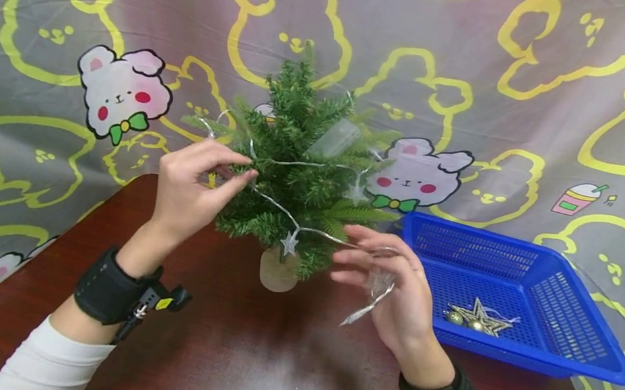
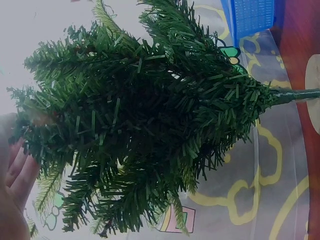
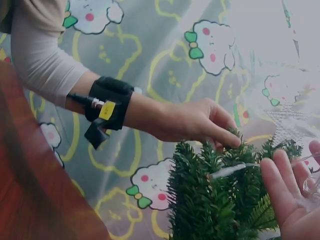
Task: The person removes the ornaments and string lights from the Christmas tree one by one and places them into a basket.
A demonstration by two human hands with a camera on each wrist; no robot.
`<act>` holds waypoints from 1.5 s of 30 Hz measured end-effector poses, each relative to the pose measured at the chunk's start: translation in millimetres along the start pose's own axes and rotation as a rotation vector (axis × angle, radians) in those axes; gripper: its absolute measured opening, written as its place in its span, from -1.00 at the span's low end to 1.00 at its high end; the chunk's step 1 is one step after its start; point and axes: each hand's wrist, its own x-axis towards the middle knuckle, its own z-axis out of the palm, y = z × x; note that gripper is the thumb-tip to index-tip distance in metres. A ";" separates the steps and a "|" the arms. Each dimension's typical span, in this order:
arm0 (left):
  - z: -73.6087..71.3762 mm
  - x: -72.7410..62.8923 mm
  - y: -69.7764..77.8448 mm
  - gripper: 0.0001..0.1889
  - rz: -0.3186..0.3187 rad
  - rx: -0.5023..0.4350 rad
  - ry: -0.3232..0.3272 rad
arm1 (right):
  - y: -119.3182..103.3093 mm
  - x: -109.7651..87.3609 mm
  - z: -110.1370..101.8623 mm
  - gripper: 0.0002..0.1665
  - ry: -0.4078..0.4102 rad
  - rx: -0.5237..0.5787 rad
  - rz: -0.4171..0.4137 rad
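A small green Christmas tree [image 1: 296,145] stands upright on a pale round base [image 1: 278,271]. A clear string of star lights [image 1: 319,231] crosses its front, with a star [image 1: 289,242] hanging low. My left hand [image 1: 197,187] pinches the strand at the tree's left side, thumb and forefinger against the needles; part of this grip is hidden. To the right of the tree, my right hand [image 1: 390,282] holds the strand's loose coil in curled fingers, its end dangling. In the left wrist view, the left fingers [image 2: 22,177] show beside the branches.
At the right, a blue plastic basket [image 1: 514,353] holds a gold star ornament [image 1: 480,317] and small gold balls [image 1: 454,318]. A clear battery box [image 1: 336,139] lies among the upper branches. Behind the brown table [image 1: 261,364] hangs a patterned cloth [image 1: 193,19].
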 end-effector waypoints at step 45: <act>0.7 1.8 12.3 -0.88 0.085 0.056 -0.057 | -8.6 10.4 -4.1 -0.35 -0.039 0.112 0.204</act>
